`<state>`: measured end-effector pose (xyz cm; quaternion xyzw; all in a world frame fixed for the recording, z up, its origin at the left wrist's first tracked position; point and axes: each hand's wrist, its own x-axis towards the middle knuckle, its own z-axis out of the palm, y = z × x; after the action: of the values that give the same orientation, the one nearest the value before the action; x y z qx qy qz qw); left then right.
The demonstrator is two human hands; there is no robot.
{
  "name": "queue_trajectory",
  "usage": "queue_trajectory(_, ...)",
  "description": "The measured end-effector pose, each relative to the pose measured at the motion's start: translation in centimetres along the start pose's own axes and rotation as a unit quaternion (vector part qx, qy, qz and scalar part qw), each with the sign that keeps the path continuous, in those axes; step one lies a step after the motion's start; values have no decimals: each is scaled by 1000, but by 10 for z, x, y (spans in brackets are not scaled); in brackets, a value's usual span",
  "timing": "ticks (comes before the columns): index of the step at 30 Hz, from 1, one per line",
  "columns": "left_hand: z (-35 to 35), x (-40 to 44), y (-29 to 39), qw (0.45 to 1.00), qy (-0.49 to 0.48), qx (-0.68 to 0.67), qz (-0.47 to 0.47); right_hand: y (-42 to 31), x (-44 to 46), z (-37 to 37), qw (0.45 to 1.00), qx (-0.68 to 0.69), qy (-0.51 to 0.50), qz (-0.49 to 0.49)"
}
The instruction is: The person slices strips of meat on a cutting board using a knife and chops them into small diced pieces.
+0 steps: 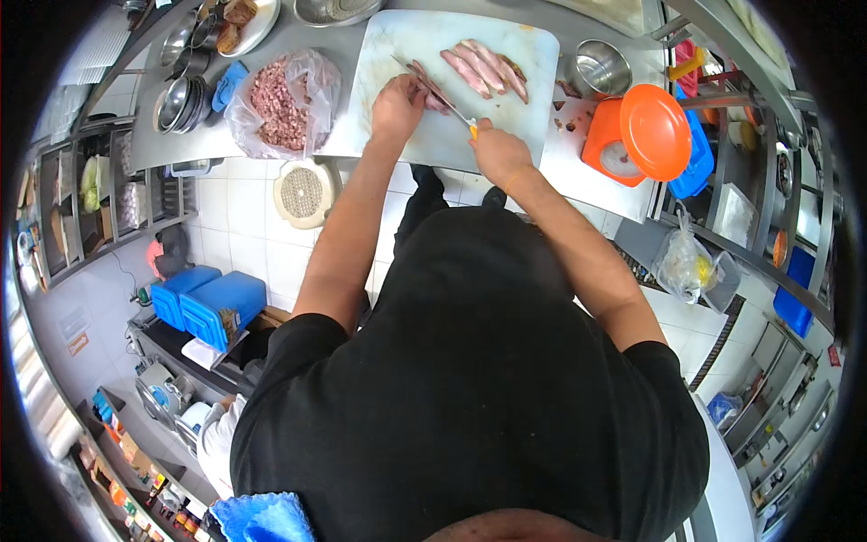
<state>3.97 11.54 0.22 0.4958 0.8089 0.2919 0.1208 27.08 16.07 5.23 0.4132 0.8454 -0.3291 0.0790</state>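
On the white cutting board (375, 52), my right hand (502, 154) is wrapped round the yellow handle of a knife (449, 101). The blade points up and left across a dark reddish piece of meat (437, 104). Bent fingers of my left hand (397, 110) press on that meat at the blade's left side; the fingertips are partly hidden. Several long pale pink meat strips (485, 70) lie side by side at the board's upper right. Left of the board, a clear plastic bag (327, 81) holds chopped pink meat (282, 104).
An orange scale (603, 135) with a round orange pan (655, 133) and a steel bowl (602, 69) stand right of the board. Meat scraps lie between. Stacked metal bowls (181, 104), a blue cloth (229, 85) and a plate (262, 23) are at the left. Another person's white sleeve (217, 443) shows lower left.
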Motion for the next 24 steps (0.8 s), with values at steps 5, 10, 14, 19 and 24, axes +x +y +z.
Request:
queue_trajectory(5, 0, -4, 5, 1000, 20, -15, -12, 30, -54, -3, 999, -12, -32, 26)
queue_trajectory(10, 1, -6, 4, 999, 38, -24, 13, 54, -100, -6, 997, -50, -44, 48)
queue_trajectory(14, 2, -7, 1, 997, 20, -72, -8, 79, -125, -5, 998, -56, -2, 14)
queue_trajectory(19, -4, -16, -4, 996, 0, -91, 11, 73, -132, -20, 997, -65, -6, 45)
queue_trajectory(24, -8, -25, 0, 996, -3, -56, 63, 50, -120, -33, 996, -74, 15, 37)
